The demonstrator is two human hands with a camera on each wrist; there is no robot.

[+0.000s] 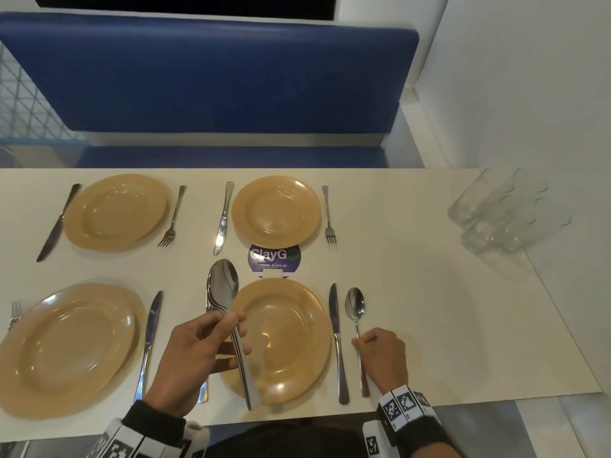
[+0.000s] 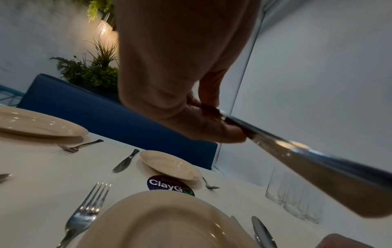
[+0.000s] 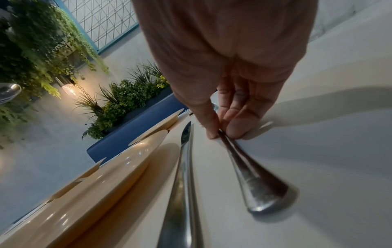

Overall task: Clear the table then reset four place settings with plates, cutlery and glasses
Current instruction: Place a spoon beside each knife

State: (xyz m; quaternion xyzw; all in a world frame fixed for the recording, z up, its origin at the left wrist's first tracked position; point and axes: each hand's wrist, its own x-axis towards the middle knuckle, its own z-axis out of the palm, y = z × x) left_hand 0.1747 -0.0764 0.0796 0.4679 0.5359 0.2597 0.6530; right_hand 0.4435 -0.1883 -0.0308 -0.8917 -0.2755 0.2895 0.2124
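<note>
Done: four plates (image 1: 281, 335), knives, forks laid.
Right hand (image 1: 380, 355): pinching the first spoon (image 1: 355, 312) down.
Left hand (image 1: 195, 355): gripping stacked spoons (image 1: 223, 285).
Left: three spoons, glasses (image 1: 496, 213).

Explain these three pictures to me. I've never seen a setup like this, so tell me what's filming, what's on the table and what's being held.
No machine here: a person wears three cameras, one on the head and one on each wrist. The head view looks down on a white table with four tan plates, each flanked by a knife and fork, and clear glasses clustered near the wall. The left hand holds a stack of spoons above the table. The right hand pinches the handle of a single spoon lying beside the knife.
</note>
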